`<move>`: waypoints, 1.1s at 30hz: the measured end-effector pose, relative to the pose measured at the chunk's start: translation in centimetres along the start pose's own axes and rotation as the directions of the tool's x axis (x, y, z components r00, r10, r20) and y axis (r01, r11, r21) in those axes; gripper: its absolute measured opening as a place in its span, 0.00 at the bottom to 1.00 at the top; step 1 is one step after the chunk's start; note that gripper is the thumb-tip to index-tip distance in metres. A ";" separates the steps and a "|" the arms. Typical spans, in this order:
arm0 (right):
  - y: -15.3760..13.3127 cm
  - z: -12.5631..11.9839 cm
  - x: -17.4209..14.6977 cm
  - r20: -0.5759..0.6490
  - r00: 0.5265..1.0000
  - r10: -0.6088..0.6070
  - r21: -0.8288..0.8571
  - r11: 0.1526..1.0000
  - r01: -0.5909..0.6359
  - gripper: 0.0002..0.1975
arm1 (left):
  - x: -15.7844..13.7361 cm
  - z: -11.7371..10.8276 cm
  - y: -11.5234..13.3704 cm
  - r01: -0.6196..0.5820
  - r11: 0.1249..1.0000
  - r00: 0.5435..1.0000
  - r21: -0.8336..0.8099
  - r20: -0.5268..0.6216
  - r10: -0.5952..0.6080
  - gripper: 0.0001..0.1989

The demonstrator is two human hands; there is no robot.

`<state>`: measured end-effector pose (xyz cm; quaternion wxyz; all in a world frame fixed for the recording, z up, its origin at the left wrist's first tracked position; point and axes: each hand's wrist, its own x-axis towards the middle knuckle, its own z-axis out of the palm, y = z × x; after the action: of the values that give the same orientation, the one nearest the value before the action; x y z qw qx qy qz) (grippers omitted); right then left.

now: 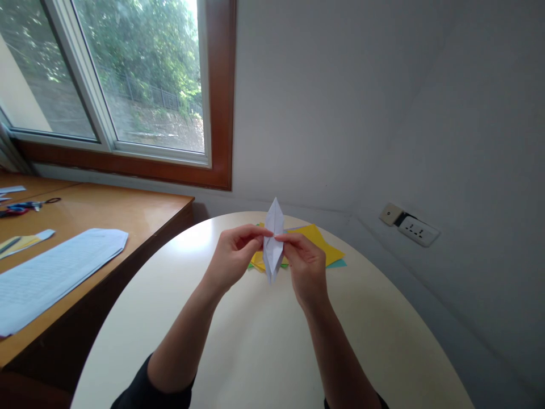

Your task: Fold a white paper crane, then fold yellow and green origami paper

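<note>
A folded sheet of white origami paper (275,216), shaped like a long narrow diamond, is held up above the round table. My left hand (233,254) pinches its left edge near the middle, between thumb and index finger. From the other side, my right hand (305,264) grips the right edge at about the same height. The paper points upward and downward, with creases running along its length. Behind it lie yellow paper sheets (323,244), with a bit of teal paper (337,263) showing under them.
The white round table (251,352) is below my arms. To the left, a wooden desk (140,199) carries a stack of printed sheets (63,272), scissors (38,204) and a pen (9,245). A wall socket (418,229) is on the right, a window (145,79) at the back left.
</note>
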<state>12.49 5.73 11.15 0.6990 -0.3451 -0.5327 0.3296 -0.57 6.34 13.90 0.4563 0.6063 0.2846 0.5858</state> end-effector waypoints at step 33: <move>-0.2 0.7 -0.2 -0.078 0.992 -0.102 0.002 0.995 0.102 0.09 | 0.0 0.0 -0.1 0.030 0.999 0.996 0.035 0.088 -0.033 0.14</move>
<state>11.75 5.53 11.33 0.7363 -0.3278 -0.5208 0.2814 -0.54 6.39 13.86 0.4673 0.6349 0.2834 0.5461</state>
